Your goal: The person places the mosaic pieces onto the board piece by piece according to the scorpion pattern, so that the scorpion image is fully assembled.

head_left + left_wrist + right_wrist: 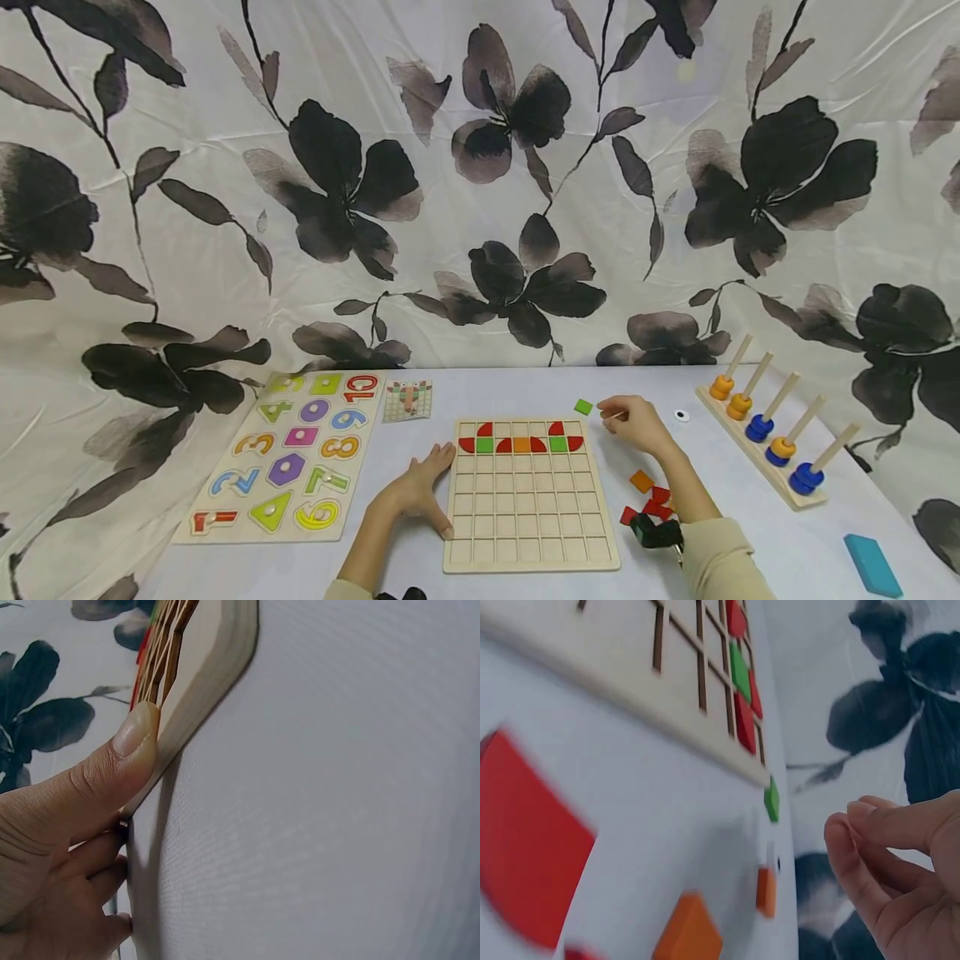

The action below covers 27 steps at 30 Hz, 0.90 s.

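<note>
Just beside green tile (583,407) — right hand (634,422).

Pale wooden grid board (531,504) is lying flat, 6 red wedges (575,444), 2 green squares (485,445) and 1 orange square (521,445) in it, loose green tile (583,407) just off the far-right corner.

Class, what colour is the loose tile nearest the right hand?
Green tile, clearest in the head view.

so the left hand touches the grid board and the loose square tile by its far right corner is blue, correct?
Not blue: the loose square tile by that corner is green, as the head view shows. The left hand does touch the grid board.
</note>
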Each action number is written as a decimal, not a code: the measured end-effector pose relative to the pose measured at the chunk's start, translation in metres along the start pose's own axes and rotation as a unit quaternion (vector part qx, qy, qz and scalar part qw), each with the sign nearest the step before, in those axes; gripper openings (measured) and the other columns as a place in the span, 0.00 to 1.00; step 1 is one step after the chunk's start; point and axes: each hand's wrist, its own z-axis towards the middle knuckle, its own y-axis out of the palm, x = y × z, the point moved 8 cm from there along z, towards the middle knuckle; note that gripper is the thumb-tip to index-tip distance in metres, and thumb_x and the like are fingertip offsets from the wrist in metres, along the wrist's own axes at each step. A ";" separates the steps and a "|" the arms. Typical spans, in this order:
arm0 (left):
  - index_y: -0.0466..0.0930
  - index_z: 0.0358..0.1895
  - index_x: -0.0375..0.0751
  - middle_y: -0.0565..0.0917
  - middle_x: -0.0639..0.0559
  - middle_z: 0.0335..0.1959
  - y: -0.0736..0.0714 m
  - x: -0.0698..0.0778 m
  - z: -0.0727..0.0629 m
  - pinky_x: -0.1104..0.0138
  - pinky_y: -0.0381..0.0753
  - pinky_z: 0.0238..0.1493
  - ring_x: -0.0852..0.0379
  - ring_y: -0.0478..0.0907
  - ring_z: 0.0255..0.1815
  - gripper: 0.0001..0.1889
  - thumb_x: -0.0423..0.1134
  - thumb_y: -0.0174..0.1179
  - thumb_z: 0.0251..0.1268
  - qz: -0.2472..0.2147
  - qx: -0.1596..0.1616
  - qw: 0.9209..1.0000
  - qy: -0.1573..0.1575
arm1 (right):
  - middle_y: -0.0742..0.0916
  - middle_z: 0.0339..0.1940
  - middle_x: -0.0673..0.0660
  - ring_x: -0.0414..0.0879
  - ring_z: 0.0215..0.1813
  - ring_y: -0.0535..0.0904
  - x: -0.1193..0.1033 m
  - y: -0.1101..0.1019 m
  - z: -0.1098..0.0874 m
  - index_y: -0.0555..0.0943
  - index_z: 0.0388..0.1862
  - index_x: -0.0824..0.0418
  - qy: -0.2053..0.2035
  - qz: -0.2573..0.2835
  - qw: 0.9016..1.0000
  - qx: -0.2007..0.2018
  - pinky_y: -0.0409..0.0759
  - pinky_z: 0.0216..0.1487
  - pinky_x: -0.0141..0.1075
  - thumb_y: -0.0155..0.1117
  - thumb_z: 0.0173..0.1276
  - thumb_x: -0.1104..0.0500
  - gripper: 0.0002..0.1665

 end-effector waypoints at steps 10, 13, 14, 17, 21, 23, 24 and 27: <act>0.53 0.71 0.28 0.54 0.31 0.72 -0.002 0.001 -0.003 0.40 0.37 0.70 0.36 0.44 0.74 0.63 0.35 0.81 0.20 -0.002 0.002 1.000 0.003 | 0.85 0.33 0.58 0.48 0.34 0.79 0.038 -0.022 -0.055 0.79 0.48 0.72 0.094 -0.059 0.994 -0.014 0.83 0.39 0.42 0.64 0.59 0.68 0.17; 0.53 0.71 0.28 0.54 0.32 0.72 -0.002 0.001 -0.003 0.41 0.38 0.71 0.37 0.44 0.74 0.63 0.36 0.81 0.20 -0.001 0.002 1.000 0.002 | 0.84 0.33 0.56 0.46 0.33 0.78 0.043 -0.023 -0.065 0.79 0.49 0.71 0.108 -0.059 0.992 -0.019 0.83 0.37 0.39 0.65 0.59 0.67 0.18; 0.53 0.71 0.28 0.54 0.32 0.72 -0.002 0.000 -0.002 0.41 0.38 0.71 0.37 0.44 0.74 0.63 0.36 0.81 0.20 -0.002 0.002 1.000 0.001 | 0.84 0.33 0.56 0.46 0.33 0.77 0.044 -0.023 -0.067 0.79 0.49 0.71 0.109 -0.060 0.992 -0.019 0.83 0.36 0.37 0.66 0.58 0.67 0.18; 0.53 0.71 0.28 0.54 0.32 0.72 -0.002 0.000 -0.002 0.41 0.38 0.71 0.37 0.43 0.74 0.63 0.36 0.81 0.21 -0.005 0.000 1.000 0.001 | 0.84 0.33 0.56 0.45 0.31 0.76 0.045 -0.021 -0.073 0.80 0.48 0.70 0.111 -0.068 0.991 -0.022 0.82 0.33 0.35 0.68 0.57 0.65 0.20; 0.53 0.71 0.27 0.53 0.31 0.72 -0.002 0.000 -0.002 0.40 0.37 0.70 0.36 0.43 0.74 0.64 0.36 0.81 0.20 -0.009 0.002 1.000 0.008 | 0.83 0.31 0.54 0.44 0.31 0.75 0.044 -0.013 -0.076 0.80 0.47 0.69 0.114 -0.083 0.989 -0.034 0.80 0.33 0.34 0.71 0.54 0.62 0.22; 0.53 0.70 0.27 0.53 0.31 0.72 -0.002 0.001 -0.002 0.39 0.37 0.70 0.35 0.43 0.74 0.63 0.35 0.81 0.20 -0.009 0.003 1.000 0.011 | 0.82 0.30 0.53 0.43 0.30 0.74 0.044 -0.007 -0.075 0.81 0.45 0.68 0.110 -0.095 0.989 -0.039 0.79 0.31 0.34 0.73 0.52 0.62 0.21; 0.53 0.70 0.27 0.54 0.31 0.72 -0.002 0.001 -0.002 0.39 0.37 0.70 0.35 0.44 0.74 0.63 0.35 0.81 0.20 -0.009 0.003 1.000 0.011 | 0.82 0.29 0.53 0.43 0.29 0.74 0.043 -0.005 -0.075 0.82 0.44 0.68 0.107 -0.103 0.988 -0.040 0.78 0.31 0.34 0.73 0.51 0.63 0.20; 0.53 0.71 0.28 0.53 0.31 0.72 -0.001 0.001 -0.002 0.39 0.37 0.70 0.36 0.43 0.74 0.63 0.35 0.81 0.20 -0.009 0.002 1.000 0.009 | 0.81 0.27 0.52 0.43 0.28 0.72 0.040 0.000 -0.074 0.82 0.40 0.68 0.096 -0.121 0.987 -0.046 0.75 0.30 0.34 0.73 0.50 0.64 0.18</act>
